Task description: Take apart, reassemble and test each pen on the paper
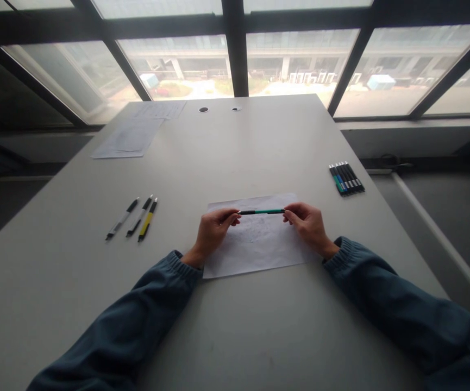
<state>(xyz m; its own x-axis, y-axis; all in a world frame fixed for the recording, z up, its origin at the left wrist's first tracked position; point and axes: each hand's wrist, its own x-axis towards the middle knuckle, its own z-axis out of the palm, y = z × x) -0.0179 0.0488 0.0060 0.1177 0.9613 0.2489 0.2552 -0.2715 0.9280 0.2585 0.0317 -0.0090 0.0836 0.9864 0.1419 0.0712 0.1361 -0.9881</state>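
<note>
Pen in both hands

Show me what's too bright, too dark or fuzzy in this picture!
Head view: glare whitens the window panes; head view: the left sleeve looks dim; head view: the green-and-black pen looks soft, and marks on the paper are too blurry to read.

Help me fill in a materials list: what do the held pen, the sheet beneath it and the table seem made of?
Held pen: probably smooth plastic, judging by its crisp green-and-black coloring. Sheet: apparently matte paper, from its thin, flat, unshiny look. Table: perhaps laminate; its pale, smooth surface has a soft sheen.
</note>
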